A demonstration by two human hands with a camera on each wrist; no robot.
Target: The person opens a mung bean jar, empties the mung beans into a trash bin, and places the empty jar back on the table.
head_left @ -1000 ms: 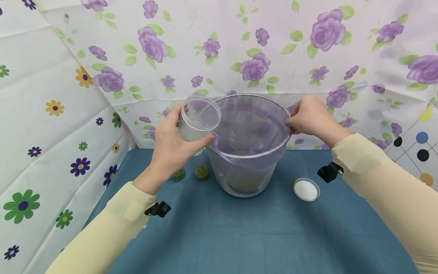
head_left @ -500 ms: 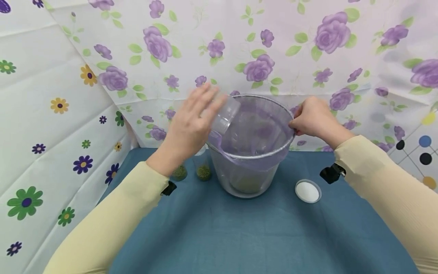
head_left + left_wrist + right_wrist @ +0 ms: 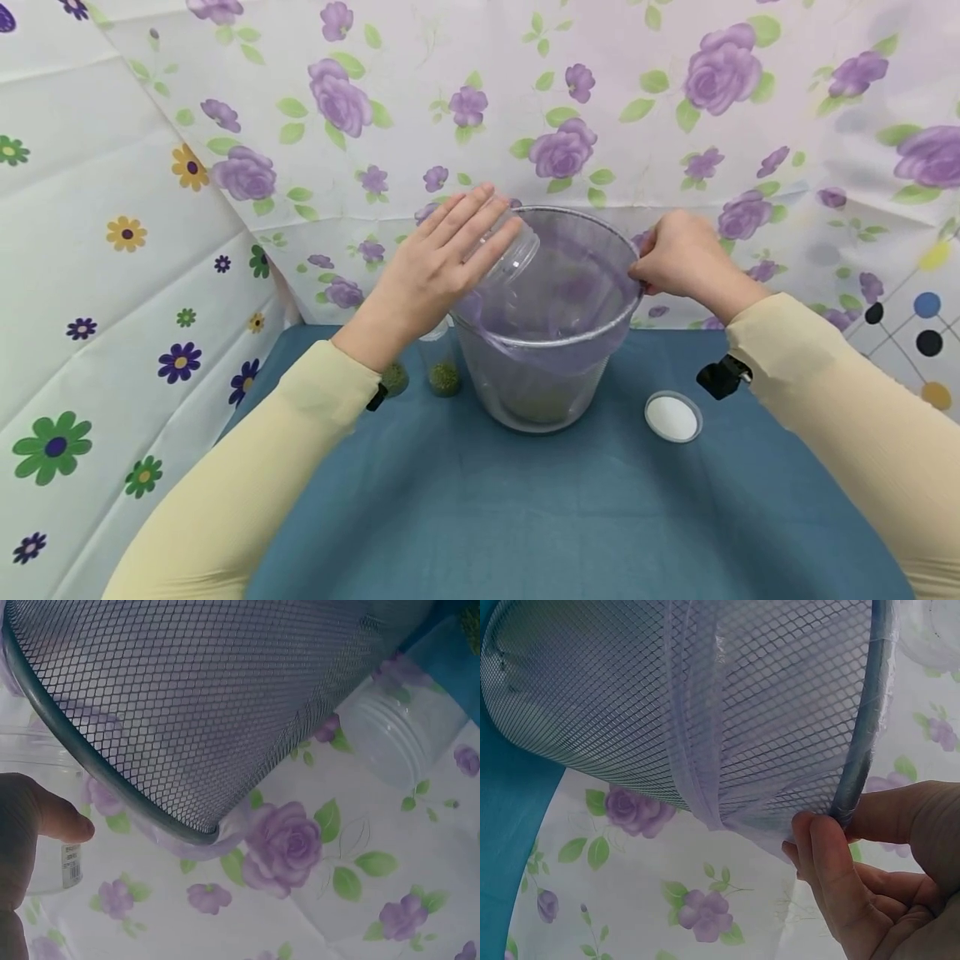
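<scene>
A silver mesh wastebasket point(image 3: 525, 400) stands upright on the table, lined with a thin purple plastic bag point(image 3: 558, 354) folded over its rim. My left hand point(image 3: 427, 283) grips a clear plastic jar point(image 3: 519, 252), tilted with its mouth toward the basket's opening, at the left rim. In the left wrist view my thumb lies along the jar point(image 3: 56, 866), which carries a small barcode label; nothing shows inside it. My right hand point(image 3: 678, 254) pinches the basket's right rim together with the bag. The right wrist view shows its fingers point(image 3: 829, 847) on the rim and gathered bag.
Left of the basket stand two clear jars, one point(image 3: 444, 377) and another point(image 3: 395, 379), with green granular contents. A shallow round dish of white powder point(image 3: 672, 417) sits to the right. Blue cloth point(image 3: 510, 517) covers the table; flowered sheets point(image 3: 420, 100) hang behind and left.
My left hand has turned over and moved right, tipping the jar from near upright toward the basket's opening. The right hand stays at the rim.
</scene>
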